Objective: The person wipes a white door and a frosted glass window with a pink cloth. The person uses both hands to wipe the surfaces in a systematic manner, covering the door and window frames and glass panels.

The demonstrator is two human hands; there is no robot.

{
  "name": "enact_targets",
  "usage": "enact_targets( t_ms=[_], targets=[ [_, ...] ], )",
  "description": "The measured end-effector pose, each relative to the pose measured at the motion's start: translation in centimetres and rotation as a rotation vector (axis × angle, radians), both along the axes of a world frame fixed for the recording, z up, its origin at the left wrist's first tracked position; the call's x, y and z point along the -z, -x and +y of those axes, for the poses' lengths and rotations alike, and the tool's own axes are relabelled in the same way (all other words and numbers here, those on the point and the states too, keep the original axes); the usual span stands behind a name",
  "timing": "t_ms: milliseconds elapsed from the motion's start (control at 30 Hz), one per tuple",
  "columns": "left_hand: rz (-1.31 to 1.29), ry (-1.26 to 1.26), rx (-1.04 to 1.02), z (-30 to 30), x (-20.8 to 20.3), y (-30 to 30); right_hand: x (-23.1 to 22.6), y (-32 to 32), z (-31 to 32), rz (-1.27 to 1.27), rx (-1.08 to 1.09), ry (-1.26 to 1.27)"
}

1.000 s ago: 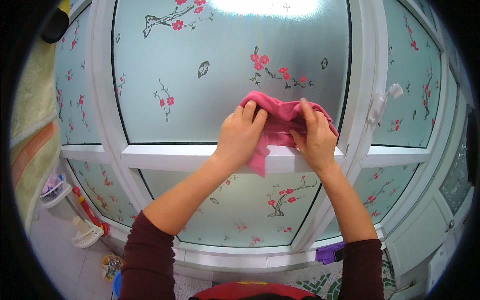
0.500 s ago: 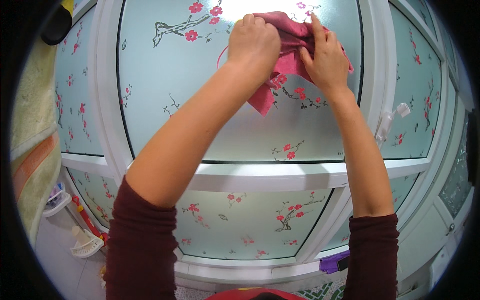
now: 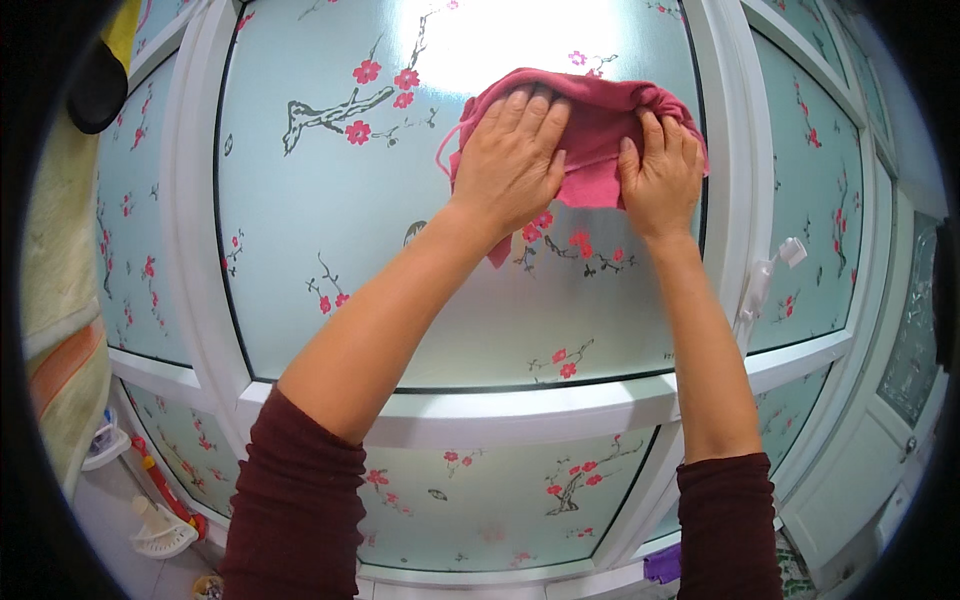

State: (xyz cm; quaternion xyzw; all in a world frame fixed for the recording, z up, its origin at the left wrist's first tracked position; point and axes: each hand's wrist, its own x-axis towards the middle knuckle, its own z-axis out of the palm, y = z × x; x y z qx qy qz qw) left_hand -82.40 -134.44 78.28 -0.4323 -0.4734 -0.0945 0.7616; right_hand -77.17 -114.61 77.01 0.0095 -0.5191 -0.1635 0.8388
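Observation:
A pink cloth (image 3: 605,140) lies spread against a frosted glass panel (image 3: 330,220) printed with red blossoms and dark branches. My left hand (image 3: 515,160) rests flat on the cloth's left part, fingers stretched out and pressing it to the glass. At the right side, my right hand (image 3: 662,180) has its fingers bent around the bunched edge of the cloth, thumb below. A thin pink loop sticks out of the cloth's left side, and one corner hangs below my left wrist.
White frames (image 3: 520,410) border the panels. A white handle (image 3: 765,280) juts out on the right frame. Towels (image 3: 60,240) hang at the far left, above a white soap dish (image 3: 165,535). A white door (image 3: 860,470) stands at the right.
My left hand has gone from a closed grip to flat, stretched fingers. The cloth is spread wider, and both hands sit lower in the picture. The whole view has shifted too.

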Motion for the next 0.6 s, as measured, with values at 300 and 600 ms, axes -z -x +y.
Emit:
enact_targets(
  t_ms=[300,600],
  targets=[
    [0.185,-0.053,-0.134,2.3,-7.4,1.3,-7.3,1.8,3.5,-0.066,-0.031,0.046],
    [0.046,-0.113,-0.210,3.7,-17.6,1.0,-19.3,2.1,6.8,-0.048,0.088,0.020]
  ],
)
